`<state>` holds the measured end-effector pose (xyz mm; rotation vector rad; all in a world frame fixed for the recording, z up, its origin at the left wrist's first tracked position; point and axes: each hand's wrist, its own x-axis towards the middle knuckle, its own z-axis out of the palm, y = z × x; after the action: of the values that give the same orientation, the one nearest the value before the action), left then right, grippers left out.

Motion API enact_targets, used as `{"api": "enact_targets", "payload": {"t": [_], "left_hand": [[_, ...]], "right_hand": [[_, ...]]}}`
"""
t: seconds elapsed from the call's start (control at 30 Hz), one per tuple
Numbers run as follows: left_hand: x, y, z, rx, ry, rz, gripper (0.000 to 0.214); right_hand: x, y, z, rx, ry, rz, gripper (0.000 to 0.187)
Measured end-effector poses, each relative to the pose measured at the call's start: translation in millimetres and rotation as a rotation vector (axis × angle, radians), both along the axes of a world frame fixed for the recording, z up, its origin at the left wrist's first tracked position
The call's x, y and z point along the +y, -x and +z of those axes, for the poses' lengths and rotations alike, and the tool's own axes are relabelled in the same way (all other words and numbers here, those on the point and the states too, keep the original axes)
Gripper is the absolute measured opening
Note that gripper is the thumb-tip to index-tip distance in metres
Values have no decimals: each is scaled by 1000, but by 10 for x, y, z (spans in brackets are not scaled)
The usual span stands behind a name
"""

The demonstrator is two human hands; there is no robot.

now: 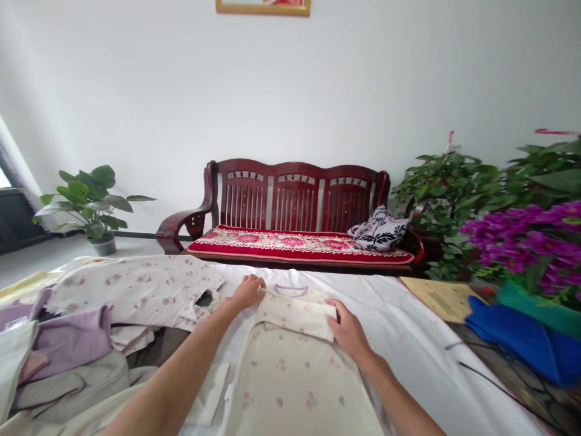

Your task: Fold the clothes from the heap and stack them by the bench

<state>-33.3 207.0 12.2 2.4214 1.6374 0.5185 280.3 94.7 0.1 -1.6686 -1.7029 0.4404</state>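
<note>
A cream garment with small flower prints and a lilac neckline [290,357] lies flat on a white cloth [408,339] over the table in front of me. My left hand [247,292] rests on its left shoulder near the collar, fingers curled down on the fabric. My right hand [347,327] pinches the folded-over right sleeve of the same garment, thumb on top of the fold.
A heap of clothes [91,327], pale floral, lilac and grey, lies at my left. A blue cloth [521,339], a brown envelope [442,297] and purple flowers [526,236] sit at the right. Beyond stands a red wooden bench [295,212] with a cushion and potted plants.
</note>
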Motion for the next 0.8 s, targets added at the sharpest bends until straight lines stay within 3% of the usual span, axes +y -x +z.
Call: {"api": "enact_targets", "payload": {"t": [0.17,0.3,0.57,0.8], "left_hand": [[112,-35,-24,60,49,-123,28],[178,-49,-46,132,54,-142,22],[175,108,13,172,25,33,27],[44,11,-22,133,36,231,24]], "right_hand": [[56,-16,0,8,21,35,44],[38,-42,-61,47,38,46,45],[131,-21,-61,38,39,-30,49],[262,67,30,-124,168,-104,49]]}}
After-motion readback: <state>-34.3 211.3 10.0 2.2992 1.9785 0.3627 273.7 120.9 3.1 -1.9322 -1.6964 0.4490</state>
